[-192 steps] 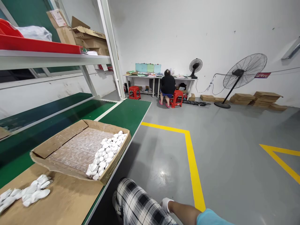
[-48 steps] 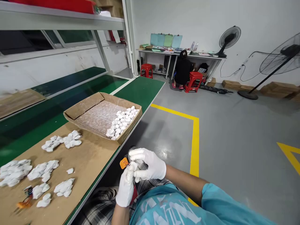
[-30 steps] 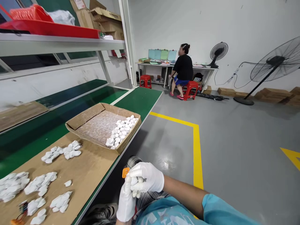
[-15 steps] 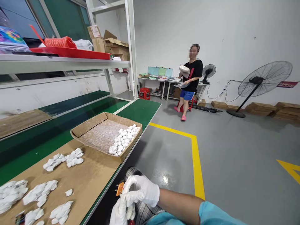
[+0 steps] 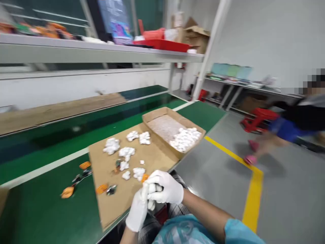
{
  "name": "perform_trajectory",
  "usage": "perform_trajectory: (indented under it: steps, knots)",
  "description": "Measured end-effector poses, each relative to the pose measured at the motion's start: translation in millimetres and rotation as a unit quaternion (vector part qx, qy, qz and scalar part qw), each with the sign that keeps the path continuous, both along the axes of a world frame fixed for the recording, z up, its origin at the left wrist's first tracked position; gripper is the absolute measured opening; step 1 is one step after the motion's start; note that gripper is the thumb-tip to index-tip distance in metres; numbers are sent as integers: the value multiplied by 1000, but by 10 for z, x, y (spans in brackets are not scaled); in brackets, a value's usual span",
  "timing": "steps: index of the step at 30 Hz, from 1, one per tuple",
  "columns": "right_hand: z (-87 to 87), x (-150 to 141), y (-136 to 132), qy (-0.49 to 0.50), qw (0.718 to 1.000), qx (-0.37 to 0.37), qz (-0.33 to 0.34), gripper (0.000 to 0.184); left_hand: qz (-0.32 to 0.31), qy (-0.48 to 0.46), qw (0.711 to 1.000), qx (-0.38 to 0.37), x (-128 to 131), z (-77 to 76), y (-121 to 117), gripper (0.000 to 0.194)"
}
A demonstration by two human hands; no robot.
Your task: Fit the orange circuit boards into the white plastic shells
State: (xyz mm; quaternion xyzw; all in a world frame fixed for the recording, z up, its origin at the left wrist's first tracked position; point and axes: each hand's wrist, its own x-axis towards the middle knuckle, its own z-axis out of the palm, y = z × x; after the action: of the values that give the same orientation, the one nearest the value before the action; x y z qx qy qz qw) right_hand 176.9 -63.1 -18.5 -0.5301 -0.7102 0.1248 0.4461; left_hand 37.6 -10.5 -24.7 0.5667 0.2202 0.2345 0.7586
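My left hand and my right hand, both in white gloves, meet over my lap at the table's front edge. The fingers of both are closed and pressed together around a small orange piece; only its orange end sticks out past the fingertips, and the gloves cover the rest. Just beyond lie clumps of small white lumps on a brown cardboard sheet. Another orange piece and a dark small part rest near the sheet's left edge.
A shallow cardboard box holds many white lumps on its right side. Orange and dark parts lie on the green tabletop. Above runs a shelf with a red tray. A person is at the right.
My view has swung left, so more of the table shows and the person sits farther right, blurred. My hands stay together around the orange piece, with less of it visible.
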Motion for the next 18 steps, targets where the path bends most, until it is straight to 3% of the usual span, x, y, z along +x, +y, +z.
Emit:
perform_trajectory:
  steps: [3, 6, 8, 11, 18]
  knots:
    - [42, -37, 244, 40, 997, 58, 14, 33, 101, 88, 991, -15, -62, -27, 152, 63]
    - [67, -63, 510, 37, 998, 40, 25, 26, 147, 50, 985, -74, -32, 17, 334, 65]
    - [53, -93, 671, 34, 998, 36, 37, 27, 161, 16, 979, -125, -25, 21, 419, 63]
    - [-19, -144, 829, 28, 997, 42, 64, 28, 166, -8, 978, -129, -69, -13, 451, 60]
    - [-121, -193, 861, 56, 995, 27, 76, 31, 176, 17, 975, -132, -168, -82, 421, 62]
